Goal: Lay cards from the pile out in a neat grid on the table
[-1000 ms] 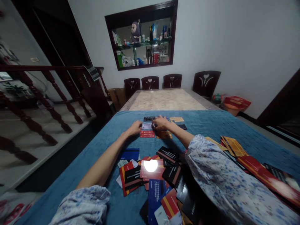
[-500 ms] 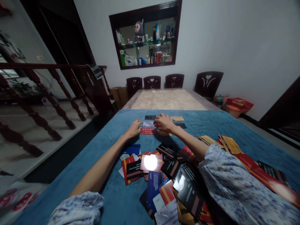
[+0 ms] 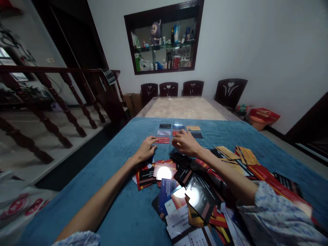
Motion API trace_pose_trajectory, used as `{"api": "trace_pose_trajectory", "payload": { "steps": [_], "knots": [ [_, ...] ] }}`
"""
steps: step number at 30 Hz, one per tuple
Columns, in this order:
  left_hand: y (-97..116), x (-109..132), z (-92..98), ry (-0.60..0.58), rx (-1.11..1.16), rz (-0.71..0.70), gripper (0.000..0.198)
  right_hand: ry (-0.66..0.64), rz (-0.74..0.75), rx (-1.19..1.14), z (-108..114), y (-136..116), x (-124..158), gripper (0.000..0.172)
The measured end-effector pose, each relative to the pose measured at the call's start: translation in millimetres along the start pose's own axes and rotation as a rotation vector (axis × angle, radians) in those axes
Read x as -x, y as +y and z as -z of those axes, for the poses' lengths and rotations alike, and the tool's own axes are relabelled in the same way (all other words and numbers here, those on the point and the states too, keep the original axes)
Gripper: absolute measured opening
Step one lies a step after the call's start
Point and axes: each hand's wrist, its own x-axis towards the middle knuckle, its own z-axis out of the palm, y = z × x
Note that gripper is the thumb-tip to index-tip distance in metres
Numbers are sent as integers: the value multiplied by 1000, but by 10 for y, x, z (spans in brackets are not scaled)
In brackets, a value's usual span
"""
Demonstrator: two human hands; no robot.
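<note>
Cards lie in neat rows on the blue cloth. My left hand rests flat with fingers stretched out, its fingertips at the left edge of a red card in the nearest row. My right hand has curled fingers pinched down on a yellowish card beside it, mostly hidden under the fingers. Behind them lie a silvery card, a partly covered red card and a dark card. In the far row are a black card, a blue card and a yellow card.
A loose heap of mixed cards spreads between my forearms. Gold cards and long red packets lie on the right. Past the cloth is the bare tabletop, with chairs behind. A wooden railing stands left.
Both hands have come nearer to me, the right from the middle row to the nearest row. The blue card and the middle red card have come into sight. The view has shifted slightly.
</note>
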Motion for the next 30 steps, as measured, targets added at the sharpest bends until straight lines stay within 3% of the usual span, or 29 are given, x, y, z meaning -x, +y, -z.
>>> {"api": "trace_pose_trajectory", "payload": {
  "steps": [13,18,24,30],
  "knots": [
    [436,394,133,-45,28,-25,30,92,113,-123,-57,-53,344,13],
    [595,454,312,-221,53,-79,20,128,238,-199,-102,-166,381,15],
    [639,487,459,-435,27,-87,35,59,305,-228,-202,-338,407,14],
    [659,510,472,-486,4,-66,38,-25,317,-255,-208,-410,435,15]
  ]
}}
